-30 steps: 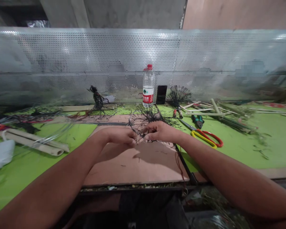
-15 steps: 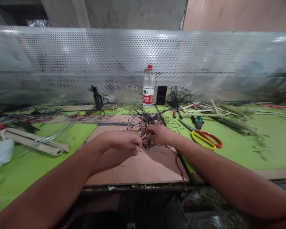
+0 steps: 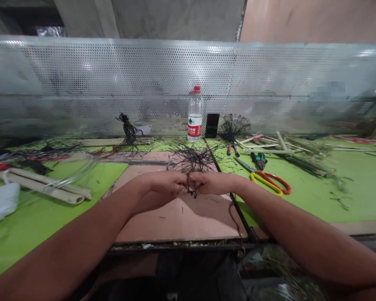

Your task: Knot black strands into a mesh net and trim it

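Grip: left hand (image 3: pixel 161 183) and right hand (image 3: pixel 211 183) both closed, fingertips meeting on the base of a dark wiry fibre bundle (image 3: pixel 191 159); strands fan upward beyond the knuckles, short ends poke below. Bundle held just above a pink board (image 3: pixel 178 221) on the green counter (image 3: pixel 347 200). Knotted tuft (image 3: pixel 129 131) and fan-shaped tuft (image 3: pixel 235 127) stand farther back, apparently finished; this bundle looks partly gathered, strands not yet bound.
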